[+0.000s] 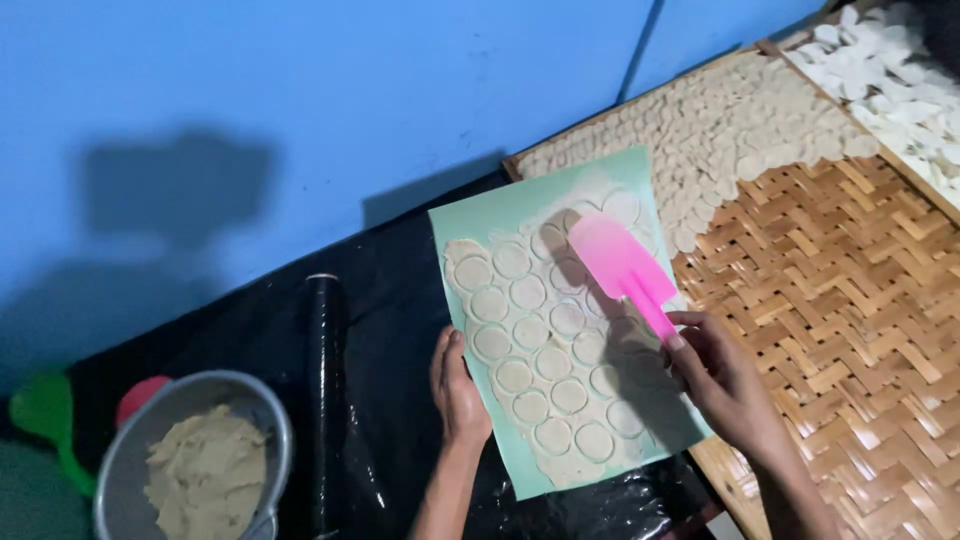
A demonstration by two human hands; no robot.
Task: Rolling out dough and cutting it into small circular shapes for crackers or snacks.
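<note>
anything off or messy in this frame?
Mostly tidy. The pale green board with the sheet of circle-cut dough lies askew, overhanging both the black plastic-covered table and the woven bamboo tray. The left hand steadies its edge; the right hand holds a pink spatula over it.
</note>
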